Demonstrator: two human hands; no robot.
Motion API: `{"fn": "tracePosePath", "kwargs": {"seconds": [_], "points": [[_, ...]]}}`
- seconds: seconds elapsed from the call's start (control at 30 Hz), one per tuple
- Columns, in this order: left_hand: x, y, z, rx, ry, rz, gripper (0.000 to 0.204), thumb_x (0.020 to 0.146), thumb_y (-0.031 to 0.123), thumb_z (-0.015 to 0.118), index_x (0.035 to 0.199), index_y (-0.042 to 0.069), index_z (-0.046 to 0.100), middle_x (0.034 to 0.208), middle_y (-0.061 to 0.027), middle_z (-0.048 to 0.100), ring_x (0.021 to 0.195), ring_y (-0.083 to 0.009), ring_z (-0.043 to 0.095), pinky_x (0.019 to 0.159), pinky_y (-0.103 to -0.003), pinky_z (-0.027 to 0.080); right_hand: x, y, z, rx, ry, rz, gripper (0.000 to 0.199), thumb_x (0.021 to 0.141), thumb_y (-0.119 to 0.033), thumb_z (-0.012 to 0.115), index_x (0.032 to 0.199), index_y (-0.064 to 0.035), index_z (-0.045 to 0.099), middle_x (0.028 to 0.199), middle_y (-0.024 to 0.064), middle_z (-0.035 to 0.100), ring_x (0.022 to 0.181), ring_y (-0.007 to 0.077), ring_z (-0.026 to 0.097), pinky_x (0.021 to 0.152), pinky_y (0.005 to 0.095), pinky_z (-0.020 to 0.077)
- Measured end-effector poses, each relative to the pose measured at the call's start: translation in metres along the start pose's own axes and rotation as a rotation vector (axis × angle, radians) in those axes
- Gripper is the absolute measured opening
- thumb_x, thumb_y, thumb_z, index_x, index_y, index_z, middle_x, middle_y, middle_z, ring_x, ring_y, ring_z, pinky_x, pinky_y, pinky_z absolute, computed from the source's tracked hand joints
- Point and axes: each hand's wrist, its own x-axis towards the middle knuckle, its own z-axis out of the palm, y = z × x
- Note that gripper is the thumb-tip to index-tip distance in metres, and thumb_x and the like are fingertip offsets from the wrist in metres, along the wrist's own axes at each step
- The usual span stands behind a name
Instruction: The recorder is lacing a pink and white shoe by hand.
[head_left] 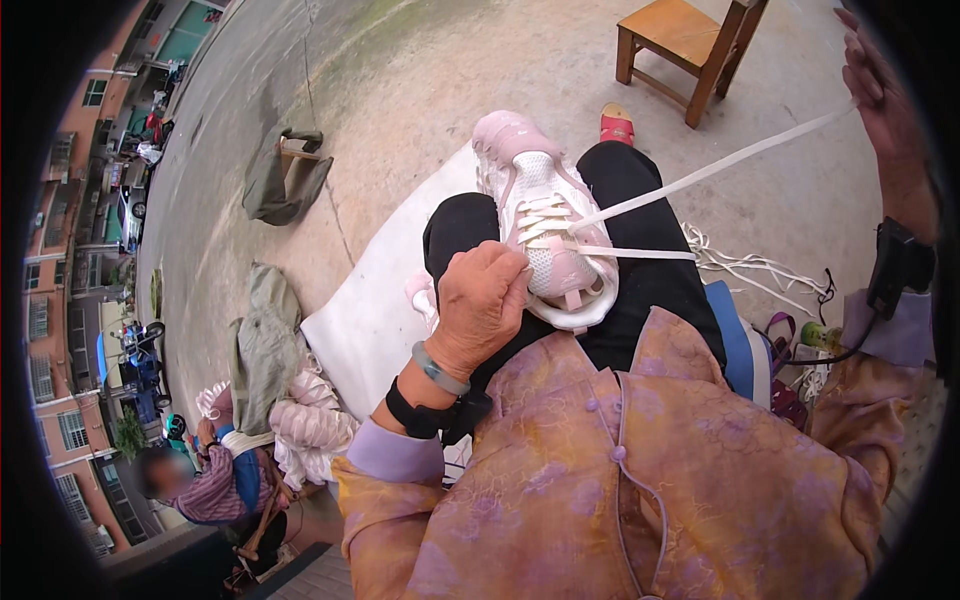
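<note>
A pink and white sneaker (532, 180) rests across my black-trousered lap, its toe pointing away from me. White lace crosses its lower eyelets in several rows. My left hand (485, 300) is closed at the left edge of the shoe, beside the tongue, thumb and forefinger pinched together; the exact spot gripped is partly covered by the fingers. Up at the far right, my right hand (882, 100) is raised and pulls one long white shoelace (715, 167) taut from the eyelets. The other lace end (640, 253) lies over my right thigh.
Loose white laces (745, 262) hang at my right. A wooden chair (690, 45) and a red sandal (617, 124) stand ahead. A white sheet (375, 285) lies under my legs. On the left are piled shoes (310, 415), green cloth (265, 320) and a seated person (215, 470).
</note>
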Motion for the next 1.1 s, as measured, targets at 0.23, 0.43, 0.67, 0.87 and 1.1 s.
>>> {"fn": "tracePosePath", "kwargs": {"seconds": [0.23,0.43,0.67,0.87,1.1], "points": [[-0.010,0.004,0.005,0.204,-0.066,0.109,0.026,0.064,0.012,0.072,0.085,0.006,0.058,0.084,-0.0074,0.055,0.069,-0.0249,0.053,0.062,-0.035,0.039,-0.069,0.090,0.118,-0.204,-0.296,0.354,0.017,0.092,-0.016,0.052,0.100,-0.0025,0.059,0.078,0.0022,0.062,0.058,0.0021,0.055,0.053,0.0156,0.0437],[-0.015,0.000,0.017,0.481,-0.065,0.277,0.033,0.062,0.015,0.071,0.089,0.009,0.054,0.087,-0.0037,0.051,0.067,-0.0211,0.047,0.060,-0.034,0.034,-0.127,0.156,0.176,-0.490,-0.501,-0.202,0.011,0.073,-0.002,0.059,0.083,-0.0044,0.057,0.082,0.0060,0.056,0.083,0.0244,0.056,0.074,0.0346,0.0435],[-0.010,0.002,0.023,0.598,-0.071,0.366,0.017,0.068,0.016,0.063,0.082,0.011,0.054,0.079,-0.0027,0.047,0.063,-0.0185,0.044,0.058,-0.033,0.031,-0.134,0.176,0.177,-0.925,-0.570,-0.545,0.009,0.068,-0.009,0.060,0.077,-0.0095,0.059,0.093,0.0023,0.056,0.104,0.0235,0.051,0.098,0.0488,0.0279],[-0.009,-0.007,0.018,0.485,-0.114,0.476,0.016,0.065,0.012,0.063,0.079,0.010,0.055,0.074,-0.0024,0.046,0.062,-0.0178,0.044,0.058,-0.033,0.032,-0.123,0.188,0.159,-0.941,-0.557,-0.676,0.007,0.071,-0.013,0.059,0.077,-0.0092,0.060,0.094,0.0007,0.056,0.106,0.0226,0.051,0.103,0.0494,0.0214],[0.002,-0.003,0.016,0.325,0.024,0.528,0.021,0.062,0.009,0.065,0.080,0.006,0.055,0.069,-0.0032,0.046,0.056,-0.0170,0.045,0.053,-0.031,0.032,-0.131,0.188,0.153,-0.711,-0.511,-0.456,0.008,0.069,-0.008,0.061,0.076,-0.0081,0.058,0.094,0.0014,0.057,0.103,0.0257,0.052,0.095,0.0459,0.0326]]}}
